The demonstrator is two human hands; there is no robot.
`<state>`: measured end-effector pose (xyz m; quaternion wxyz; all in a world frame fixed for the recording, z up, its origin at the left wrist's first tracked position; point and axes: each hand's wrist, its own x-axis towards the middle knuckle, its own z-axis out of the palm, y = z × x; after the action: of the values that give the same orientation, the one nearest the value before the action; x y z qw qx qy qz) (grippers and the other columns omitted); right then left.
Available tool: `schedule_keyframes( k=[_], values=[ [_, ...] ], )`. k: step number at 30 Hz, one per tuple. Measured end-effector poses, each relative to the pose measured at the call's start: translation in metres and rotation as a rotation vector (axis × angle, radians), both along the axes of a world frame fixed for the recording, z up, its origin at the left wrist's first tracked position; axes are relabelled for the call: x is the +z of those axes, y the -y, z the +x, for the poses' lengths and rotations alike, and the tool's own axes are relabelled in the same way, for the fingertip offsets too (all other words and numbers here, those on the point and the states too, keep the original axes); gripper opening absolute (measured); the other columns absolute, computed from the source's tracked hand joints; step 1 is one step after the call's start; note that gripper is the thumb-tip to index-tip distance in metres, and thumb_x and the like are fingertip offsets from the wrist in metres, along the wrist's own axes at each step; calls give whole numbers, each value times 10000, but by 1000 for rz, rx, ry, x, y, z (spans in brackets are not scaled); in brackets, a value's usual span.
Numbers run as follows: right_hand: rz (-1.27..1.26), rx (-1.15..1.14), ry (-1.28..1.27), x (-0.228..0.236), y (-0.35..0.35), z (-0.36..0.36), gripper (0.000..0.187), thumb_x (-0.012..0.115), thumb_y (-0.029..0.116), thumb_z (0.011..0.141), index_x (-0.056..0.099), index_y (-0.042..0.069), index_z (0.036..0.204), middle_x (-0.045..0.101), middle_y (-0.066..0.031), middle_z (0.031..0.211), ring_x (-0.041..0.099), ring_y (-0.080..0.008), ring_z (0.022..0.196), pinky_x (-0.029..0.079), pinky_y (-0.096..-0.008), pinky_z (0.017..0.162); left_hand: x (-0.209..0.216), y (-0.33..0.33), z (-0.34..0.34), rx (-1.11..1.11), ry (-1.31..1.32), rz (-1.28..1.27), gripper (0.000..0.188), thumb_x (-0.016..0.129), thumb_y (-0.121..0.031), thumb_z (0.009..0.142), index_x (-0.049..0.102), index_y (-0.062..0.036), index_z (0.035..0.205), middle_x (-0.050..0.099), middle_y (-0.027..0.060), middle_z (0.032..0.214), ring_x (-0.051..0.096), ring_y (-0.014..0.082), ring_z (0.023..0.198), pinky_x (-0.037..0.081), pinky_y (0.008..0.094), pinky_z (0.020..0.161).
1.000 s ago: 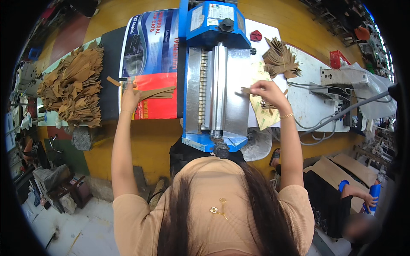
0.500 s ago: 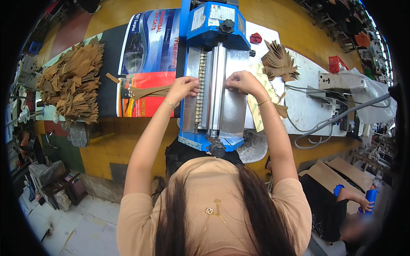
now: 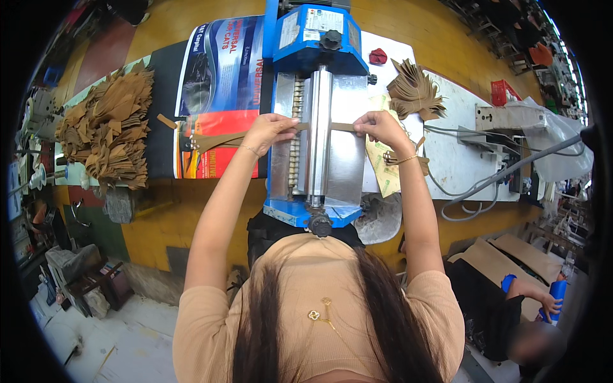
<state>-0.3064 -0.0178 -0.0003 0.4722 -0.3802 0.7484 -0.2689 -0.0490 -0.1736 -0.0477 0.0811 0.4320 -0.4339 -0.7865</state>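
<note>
A blue roller machine [image 3: 283, 207] stands before me with a shiny metal roller [image 3: 319, 159] running away from me. One flat brown strip [image 3: 343, 127] crosses the machine, its middle hidden by the roller. Left of the roller, my left hand [image 3: 271, 133] is closed in a pinch at the strip. On the other side, my right hand [image 3: 384, 130] pinches the strip's right end over the metal plate [image 3: 348, 172]. More brown strips [image 3: 220, 140] lie fanned out left of my left hand, on a red and blue printed sheet [image 3: 233, 83].
A big heap of brown pieces [image 3: 108, 127] covers the table's left end. To the right lie a brown bundle [image 3: 416, 91], a cream patterned sheet [image 3: 383, 169] and a red item [image 3: 378, 56]. A grey cable [image 3: 511, 175] curves nearby. A co-worker's hand [image 3: 550, 306] holds something blue.
The brown strip now shows on both sides of the roller. My right hand has moved slightly right, drawing out the strip's end; my left hand stays close to the roller.
</note>
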Motion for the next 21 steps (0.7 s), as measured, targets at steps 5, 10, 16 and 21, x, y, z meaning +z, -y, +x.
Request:
schedule_keyframes(
  k=[5, 10, 16, 21],
  values=[
    [-55, -50, 19, -6, -19, -14, 174, 676, 139, 811, 685, -6, 907, 681, -57, 738, 582, -82, 565, 455, -214, 508, -13, 13, 8, 140, -72, -48, 113, 654, -7, 835, 586, 36, 914, 641, 124, 900, 644, 166, 776, 569, 252, 706],
    [-40, -199, -77, -22, -54, -40, 203, 670, 144, 819, 679, -17, 942, 682, -65, 785, 611, -99, 600, 482, -234, 543, -18, 16, 12, -81, 184, -358, 181, 691, -15, 800, 611, 5, 960, 638, 100, 874, 643, 130, 761, 526, 234, 575],
    [2, -365, -104, -40, -99, -57, 219, 666, 133, 837, 660, -29, 984, 669, -53, 821, 615, -104, 636, 506, -243, 587, -13, 17, 15, -171, 142, -379, 361, 728, -36, 748, 644, -59, 1098, 539, 70, 928, 584, 118, 699, 496, 245, 597],
    [-7, -400, -44, -52, -118, -54, 211, 654, 132, 854, 652, -31, 988, 656, -43, 815, 591, -84, 640, 496, -231, 587, -2, 14, 18, -448, 167, -770, 347, 727, -103, 733, 658, -37, 1066, 548, 123, 998, 595, 151, 814, 476, 280, 751]
  ],
)
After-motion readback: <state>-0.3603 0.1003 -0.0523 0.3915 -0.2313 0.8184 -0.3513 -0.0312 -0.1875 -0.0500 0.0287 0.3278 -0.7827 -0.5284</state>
